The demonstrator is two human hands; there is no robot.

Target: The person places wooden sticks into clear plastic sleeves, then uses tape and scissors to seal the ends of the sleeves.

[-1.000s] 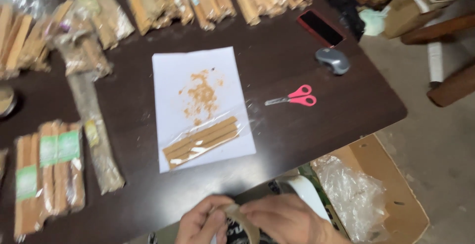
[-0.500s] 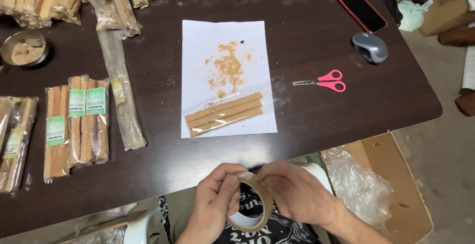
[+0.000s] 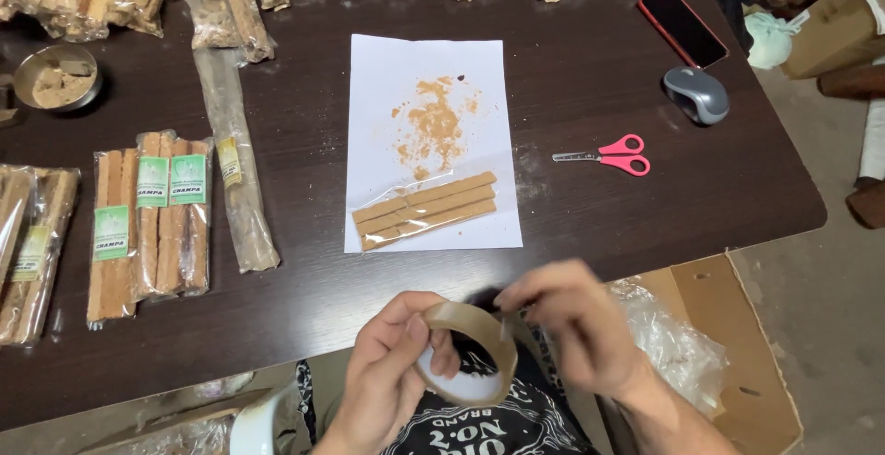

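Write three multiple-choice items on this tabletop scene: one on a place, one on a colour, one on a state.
1. Where do the small metal scissors lie?
A. right of the white paper sheet
B. on the sheet
C. inside the cardboard box

2. What colour are the scissors' handles?
A. blue
B. pink-red
C. green

3. How is the brown roll of packing tape held?
A. lying on the dark wooden table
B. gripped by the left hand, the right hand at its rim
C. hanging from a hook

Answers: 1 A, they lie on bare table beside the sheet; 2 B, both loops are pink-red; 3 B, both hands are on it.
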